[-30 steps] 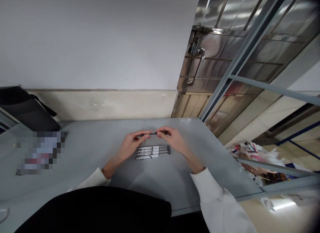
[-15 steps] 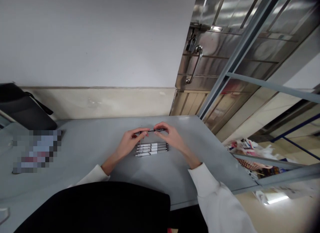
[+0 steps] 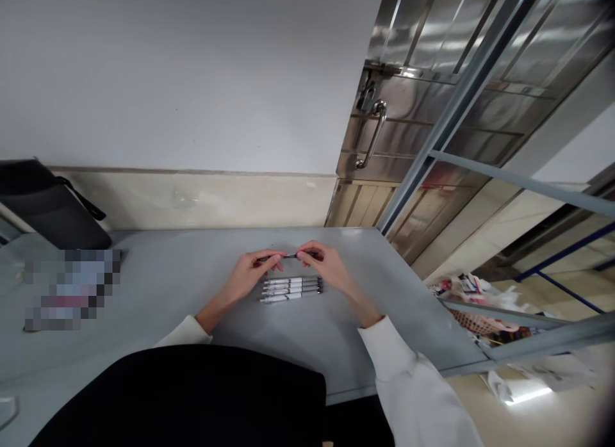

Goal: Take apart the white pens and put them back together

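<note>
A slim dark pen [image 3: 290,256] is held level between both hands above the grey table [image 3: 182,274]. My left hand [image 3: 245,272] pinches its left end with thumb and fingers. At the other end, my right hand [image 3: 327,265] is closed on it the same way. Fingers cover both ends, so only the middle shows; whether it is in one piece I cannot tell. Just below the hands, several white pens [image 3: 291,287] with dark ends lie side by side in a row on the table.
A black case [image 3: 62,207] with a strap stands at the back left, near a blurred-out flat item [image 3: 79,287]. A wall [image 3: 206,200] borders the table behind. Grey metal posts [image 3: 423,165] rise at the right, with a pink basket [image 3: 480,321] of mixed things beyond them.
The view has shifted slightly. Both hands keep their grip on the pen; the right fingers have changed position slightly on its end. The row of white pens has stayed put.
</note>
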Available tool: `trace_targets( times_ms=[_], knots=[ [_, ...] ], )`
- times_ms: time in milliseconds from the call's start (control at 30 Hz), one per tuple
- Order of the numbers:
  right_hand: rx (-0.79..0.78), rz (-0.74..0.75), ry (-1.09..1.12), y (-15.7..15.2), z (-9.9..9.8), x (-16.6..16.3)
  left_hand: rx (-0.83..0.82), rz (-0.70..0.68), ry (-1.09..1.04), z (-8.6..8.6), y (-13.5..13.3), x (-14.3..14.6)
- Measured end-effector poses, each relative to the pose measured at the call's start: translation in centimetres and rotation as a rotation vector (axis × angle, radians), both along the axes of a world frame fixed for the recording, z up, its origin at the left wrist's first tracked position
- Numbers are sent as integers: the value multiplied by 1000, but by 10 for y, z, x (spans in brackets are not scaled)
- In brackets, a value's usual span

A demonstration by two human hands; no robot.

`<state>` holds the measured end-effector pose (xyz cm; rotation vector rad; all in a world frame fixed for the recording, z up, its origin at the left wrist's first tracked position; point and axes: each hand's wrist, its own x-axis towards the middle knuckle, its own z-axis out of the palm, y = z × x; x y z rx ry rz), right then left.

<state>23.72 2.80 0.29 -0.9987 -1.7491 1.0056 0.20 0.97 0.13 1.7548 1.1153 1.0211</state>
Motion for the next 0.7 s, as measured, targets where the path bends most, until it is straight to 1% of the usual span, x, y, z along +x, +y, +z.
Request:
trace_targets(
  times_ms=[133,200,400,567,700],
  knots=[
    [105,-18,31,3,-3,1,-36,9,-3,-1,2,0],
    [133,-17,51,4,-3,1,-49,13,-20,-2,3,0],
    [202,-50,52,1,3,1,-113,8,-116,-6,4,4],
    [219,-51,55,-3,8,1,-176,14,-163,-7,4,5],
    [140,-79,92,-2,7,-2,-159,34,-179,-8,4,5]
  ],
)
